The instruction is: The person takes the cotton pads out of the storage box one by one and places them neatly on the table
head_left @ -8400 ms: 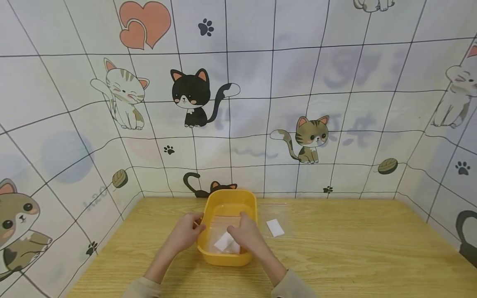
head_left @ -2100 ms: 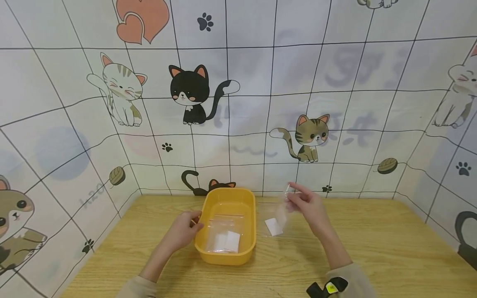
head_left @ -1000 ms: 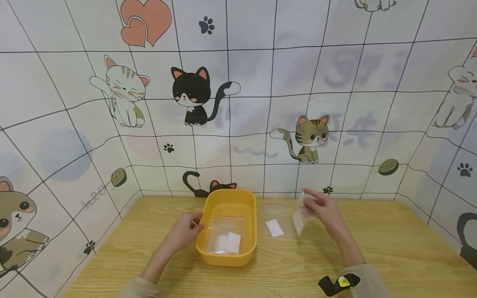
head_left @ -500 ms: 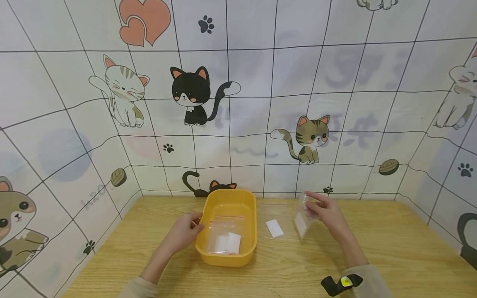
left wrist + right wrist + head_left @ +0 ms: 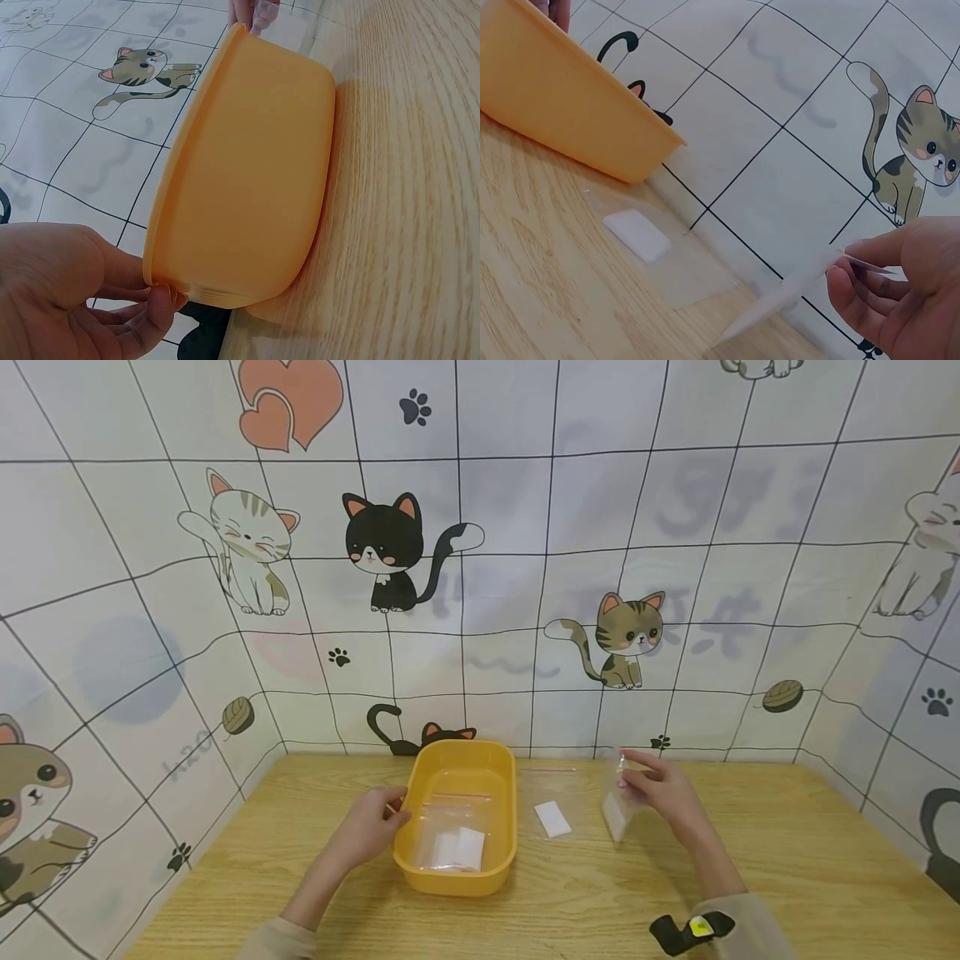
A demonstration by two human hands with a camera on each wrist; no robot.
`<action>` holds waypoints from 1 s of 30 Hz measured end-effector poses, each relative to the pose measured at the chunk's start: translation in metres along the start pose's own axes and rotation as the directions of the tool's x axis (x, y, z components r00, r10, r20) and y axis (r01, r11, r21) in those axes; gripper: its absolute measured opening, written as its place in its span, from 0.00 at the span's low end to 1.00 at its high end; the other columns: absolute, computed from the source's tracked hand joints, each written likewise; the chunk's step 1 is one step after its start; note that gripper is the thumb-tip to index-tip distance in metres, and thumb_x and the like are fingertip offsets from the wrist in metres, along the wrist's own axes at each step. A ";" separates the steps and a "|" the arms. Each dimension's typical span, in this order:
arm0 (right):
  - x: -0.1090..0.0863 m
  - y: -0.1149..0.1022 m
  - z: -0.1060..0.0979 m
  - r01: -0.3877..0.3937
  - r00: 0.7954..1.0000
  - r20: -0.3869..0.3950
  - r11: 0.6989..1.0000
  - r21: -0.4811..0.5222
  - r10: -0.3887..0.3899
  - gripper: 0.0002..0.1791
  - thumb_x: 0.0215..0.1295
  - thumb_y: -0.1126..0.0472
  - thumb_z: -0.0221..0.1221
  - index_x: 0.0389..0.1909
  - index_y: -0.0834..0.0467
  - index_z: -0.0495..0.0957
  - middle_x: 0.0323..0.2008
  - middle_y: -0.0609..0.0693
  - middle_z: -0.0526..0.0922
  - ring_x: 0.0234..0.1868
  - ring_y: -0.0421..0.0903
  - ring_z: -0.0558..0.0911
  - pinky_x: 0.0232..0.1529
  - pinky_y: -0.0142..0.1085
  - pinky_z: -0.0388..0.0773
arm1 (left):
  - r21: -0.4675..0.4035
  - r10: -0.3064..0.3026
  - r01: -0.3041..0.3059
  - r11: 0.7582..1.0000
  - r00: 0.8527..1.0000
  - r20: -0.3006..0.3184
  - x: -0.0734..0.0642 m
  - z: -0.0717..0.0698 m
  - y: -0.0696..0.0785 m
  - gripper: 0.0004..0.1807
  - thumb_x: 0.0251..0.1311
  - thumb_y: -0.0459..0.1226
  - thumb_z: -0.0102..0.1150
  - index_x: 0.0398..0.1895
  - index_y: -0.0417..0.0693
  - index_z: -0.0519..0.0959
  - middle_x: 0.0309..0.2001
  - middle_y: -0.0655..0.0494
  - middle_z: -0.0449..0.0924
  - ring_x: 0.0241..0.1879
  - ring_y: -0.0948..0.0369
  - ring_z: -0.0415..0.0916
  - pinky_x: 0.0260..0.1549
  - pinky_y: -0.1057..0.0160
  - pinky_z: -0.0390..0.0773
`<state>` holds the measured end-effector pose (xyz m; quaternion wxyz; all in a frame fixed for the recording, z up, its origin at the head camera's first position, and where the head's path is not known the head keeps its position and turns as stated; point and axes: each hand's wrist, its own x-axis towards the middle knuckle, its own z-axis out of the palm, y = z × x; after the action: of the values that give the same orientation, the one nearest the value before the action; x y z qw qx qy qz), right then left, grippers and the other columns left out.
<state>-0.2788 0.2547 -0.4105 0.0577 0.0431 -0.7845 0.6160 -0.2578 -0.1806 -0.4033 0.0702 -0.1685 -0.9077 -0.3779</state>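
Clear bag (image 5: 616,808) shifted rightward; pinched in right hand (image 5: 666,789).

Yellow tub (image 5: 453,885) set upright, clear bags (image 5: 429,839) with white inserts (image 5: 470,850) laid inside, one such bag (image 5: 553,817) laid flat beside it, another bag (image 5: 615,816) held tilted.

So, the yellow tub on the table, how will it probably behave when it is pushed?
The tub should probably keep its shape; no dent shows where the left hand grips it. Its load looks light, just thin clear bags with white pieces. On its broad base, it would likely slide before tipping.
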 end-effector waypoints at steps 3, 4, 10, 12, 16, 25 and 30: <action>-0.001 0.001 -0.003 -0.028 0.999 -0.020 0.998 -0.051 0.027 0.27 0.75 0.67 0.54 0.70 0.73 0.62 0.42 0.59 0.85 0.32 0.35 0.84 0.36 0.30 0.82 | -0.002 0.006 -0.006 1.000 1.000 0.001 0.000 0.000 0.001 0.07 0.61 0.22 0.62 0.41 0.33 0.80 0.31 0.50 0.77 0.30 0.58 0.77 0.27 0.64 0.80; -0.001 0.001 -0.004 -0.034 0.999 -0.026 0.997 -0.065 0.032 0.27 0.75 0.67 0.54 0.70 0.73 0.62 0.42 0.60 0.85 0.32 0.35 0.83 0.36 0.30 0.82 | 0.000 0.008 -0.008 1.000 1.000 0.002 0.000 -0.001 0.002 0.06 0.61 0.22 0.61 0.41 0.33 0.80 0.30 0.51 0.77 0.30 0.58 0.77 0.27 0.64 0.80; -0.004 0.003 -0.009 -0.051 0.997 -0.057 0.992 -0.116 0.044 0.26 0.74 0.66 0.55 0.66 0.77 0.65 0.41 0.59 0.85 0.32 0.36 0.83 0.35 0.30 0.82 | 0.000 0.025 -0.025 1.000 1.000 0.003 0.000 -0.002 0.001 0.06 0.61 0.23 0.62 0.40 0.34 0.80 0.30 0.51 0.77 0.30 0.59 0.77 0.26 0.65 0.80; -0.004 0.003 -0.009 -0.062 0.996 -0.071 0.989 -0.132 0.053 0.24 0.74 0.66 0.56 0.64 0.77 0.67 0.40 0.58 0.85 0.31 0.37 0.83 0.34 0.31 0.82 | -0.002 0.026 -0.026 1.000 1.000 -0.001 -0.001 -0.002 0.001 0.06 0.60 0.23 0.62 0.41 0.34 0.80 0.30 0.51 0.77 0.30 0.59 0.77 0.26 0.64 0.80; -0.006 0.002 -0.011 -0.092 0.992 -0.099 0.981 -0.171 0.076 0.23 0.74 0.66 0.56 0.62 0.78 0.68 0.38 0.58 0.85 0.30 0.38 0.82 0.32 0.32 0.81 | 0.005 0.015 -0.015 1.000 1.000 -0.007 0.000 -0.001 0.001 0.07 0.60 0.22 0.63 0.41 0.34 0.80 0.30 0.51 0.77 0.29 0.58 0.77 0.27 0.64 0.80; -0.008 0.006 -0.016 -0.143 0.984 -0.137 0.964 -0.223 0.115 0.21 0.74 0.65 0.55 0.58 0.80 0.70 0.35 0.57 0.86 0.29 0.39 0.81 0.29 0.31 0.80 | 0.012 0.022 -0.022 1.000 1.000 -0.001 -0.001 -0.002 0.002 0.06 0.60 0.23 0.63 0.40 0.35 0.80 0.30 0.51 0.77 0.30 0.58 0.77 0.27 0.64 0.80; -0.008 0.008 -0.016 -0.146 0.982 -0.156 0.957 -0.250 0.109 0.20 0.74 0.64 0.55 0.55 0.80 0.72 0.34 0.57 0.86 0.29 0.42 0.81 0.28 0.32 0.79 | 0.017 0.020 -0.020 1.000 1.000 -0.008 -0.002 -0.002 0.002 0.08 0.61 0.24 0.63 0.42 0.34 0.81 0.31 0.51 0.77 0.31 0.58 0.78 0.28 0.63 0.81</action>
<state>-0.2711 0.2720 -0.4161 0.0782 -0.0591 -0.8536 0.5117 -0.2553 -0.1813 -0.4006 0.0789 -0.1757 -0.9087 -0.3703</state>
